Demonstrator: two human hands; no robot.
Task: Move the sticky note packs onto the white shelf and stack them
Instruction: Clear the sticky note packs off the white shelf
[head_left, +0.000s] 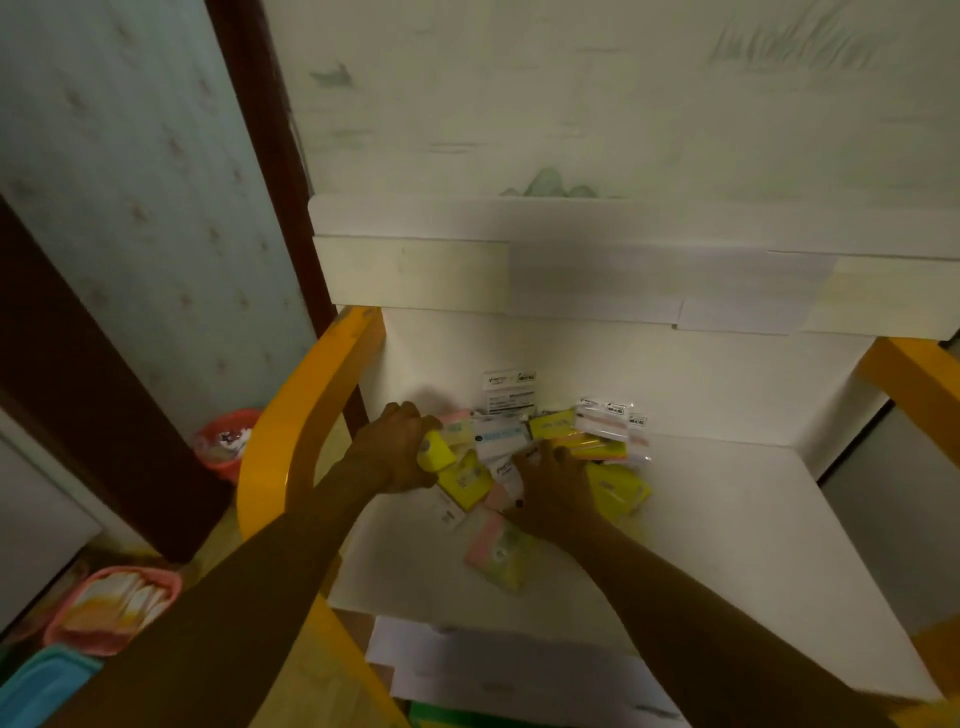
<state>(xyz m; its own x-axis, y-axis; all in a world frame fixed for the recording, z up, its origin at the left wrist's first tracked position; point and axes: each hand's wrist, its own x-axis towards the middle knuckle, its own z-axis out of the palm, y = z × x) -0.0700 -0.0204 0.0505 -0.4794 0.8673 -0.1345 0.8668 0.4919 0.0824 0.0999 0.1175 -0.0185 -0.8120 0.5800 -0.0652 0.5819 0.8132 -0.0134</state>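
Observation:
Several sticky note packs (550, 452) lie in a loose heap on the white shelf (727, 519), yellow, pink and white ones in clear wrappers. My left hand (395, 447) grips a yellow pack (436, 451) at the heap's left edge. My right hand (550, 488) lies on the middle of the heap with its fingers over the packs; whether it grips one is hidden. A pink and yellow pack (498, 556) lies apart, nearer to me. Another yellow pack (618, 491) sits just right of my right hand.
Yellow frame rails (291, 447) flank the shelf on both sides. An upper white shelf (571, 260) overhangs the back. On the floor at left stand a red basket (228, 441), a pink tray (114, 608) and a blue lid (41, 686).

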